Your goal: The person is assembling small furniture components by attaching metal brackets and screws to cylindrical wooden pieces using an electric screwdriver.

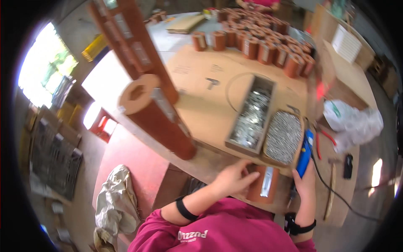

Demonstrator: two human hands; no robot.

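Note:
Close to my body, a short reddish-brown cylinder (255,192) lies at the table's near edge, with a shiny metal strip (266,181) along its upper side. My left hand (237,178) grips its left end, thumb over the top. To the right, my right hand (305,180) is closed around a blue electric screwdriver (305,154), whose bit points down toward me, apart from the cylinder. Just beyond stand a long box (240,146) of shiny metal pieces and a tray (275,160) heaped with small screws or similar metal fasteners.
Tall brown cylinders (172,126) stand at the left. Many short ones (265,52) crowd the far side. At right lie red-handled pliers (318,146), plastic bags (352,122), a hammer (331,185) and the screwdriver's black cable (336,194). Another person (262,3) is across the table.

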